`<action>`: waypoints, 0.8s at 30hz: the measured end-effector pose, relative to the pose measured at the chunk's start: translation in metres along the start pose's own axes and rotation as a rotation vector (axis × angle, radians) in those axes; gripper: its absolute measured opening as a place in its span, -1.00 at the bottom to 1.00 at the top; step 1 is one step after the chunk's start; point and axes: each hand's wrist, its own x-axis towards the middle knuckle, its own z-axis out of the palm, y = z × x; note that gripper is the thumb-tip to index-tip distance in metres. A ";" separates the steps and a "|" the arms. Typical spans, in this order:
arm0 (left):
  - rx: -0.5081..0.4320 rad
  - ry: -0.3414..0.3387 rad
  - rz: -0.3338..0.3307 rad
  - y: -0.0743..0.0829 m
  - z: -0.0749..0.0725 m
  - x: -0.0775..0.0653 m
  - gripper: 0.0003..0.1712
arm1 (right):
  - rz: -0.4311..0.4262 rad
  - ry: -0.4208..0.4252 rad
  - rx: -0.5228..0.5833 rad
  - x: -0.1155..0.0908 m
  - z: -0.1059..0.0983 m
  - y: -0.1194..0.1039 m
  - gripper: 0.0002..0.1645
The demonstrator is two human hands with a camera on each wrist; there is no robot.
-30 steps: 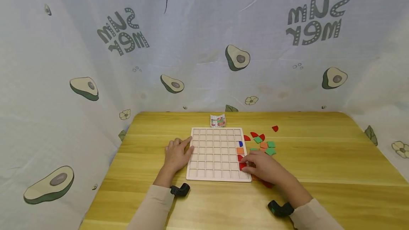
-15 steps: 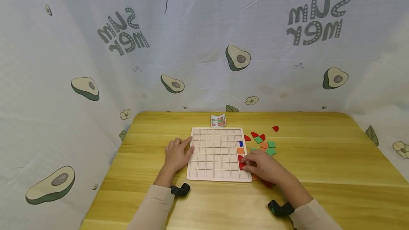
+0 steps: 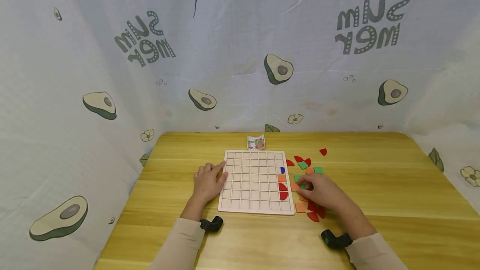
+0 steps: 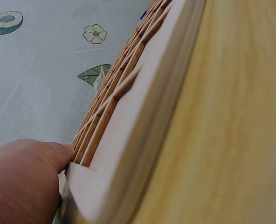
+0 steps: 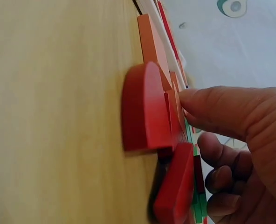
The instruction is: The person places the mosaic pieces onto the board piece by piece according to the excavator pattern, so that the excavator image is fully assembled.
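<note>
A pale wooden grid board (image 3: pixel 245 186) lies flat on the table. My left hand (image 3: pixel 207 181) rests at its left edge; in the left wrist view the thumb (image 4: pixel 40 156) is against the frame near a corner. In the board's rightmost column sit a blue piece (image 3: pixel 283 170), an orange square (image 3: pixel 281 178) and two red quarter-circles forming a half disc (image 3: pixel 283 191). Right of the board, the thumb and index fingertips of my right hand (image 3: pixel 320 191) are at a loose orange tile (image 3: pixel 294 188), with a gap between them. Whether both fingertips touch it is hidden.
Loose green tiles (image 3: pixel 318 170), orange tiles (image 3: pixel 300 208) and red quarter-circles (image 3: pixel 313 216) lie right of the board. One red piece (image 3: pixel 323 151) lies farther off. A small printed pattern card (image 3: pixel 256 142) stands behind the board. A patterned curtain (image 3: pixel 240 53) hangs behind the table.
My right hand has left the red piece in the board's right column and moved right to the loose tiles, uncovering the red half disc. My left hand stays at the board's edge.
</note>
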 end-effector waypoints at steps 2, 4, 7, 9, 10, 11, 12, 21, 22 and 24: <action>-0.003 0.000 -0.002 0.000 0.000 0.000 -0.45 | -0.003 0.003 -0.013 0.001 0.001 -0.002 -0.77; -0.005 0.002 -0.003 0.000 0.000 0.000 -0.45 | -0.005 0.007 -0.021 0.003 0.002 -0.003 -0.77; -0.009 0.004 -0.005 0.000 0.000 0.000 -0.45 | -0.015 0.005 -0.025 0.004 0.004 -0.004 -0.79; -0.009 0.009 -0.006 0.000 0.000 0.000 -0.46 | -0.007 -0.008 -0.023 0.004 0.003 -0.006 -0.79; -0.010 0.009 -0.006 0.000 0.000 0.000 -0.46 | -0.001 -0.017 -0.028 0.003 0.002 -0.006 -0.79; -0.011 0.009 -0.007 0.000 0.001 0.000 -0.46 | 0.002 -0.025 -0.034 0.002 0.001 -0.006 -0.78; -0.011 0.010 -0.007 0.001 0.001 0.000 -0.46 | 0.001 -0.031 -0.043 0.001 0.000 -0.006 -0.78; -0.011 0.012 -0.006 0.000 0.001 0.000 -0.46 | -0.069 -0.012 -0.064 -0.005 -0.003 -0.009 -0.78; -0.010 0.014 -0.006 0.000 0.001 0.000 -0.46 | -0.084 -0.013 -0.054 -0.005 -0.002 -0.010 -0.80; -0.009 0.016 -0.004 0.000 0.001 0.000 -0.46 | -0.120 -0.016 -0.043 -0.004 0.000 -0.015 -0.82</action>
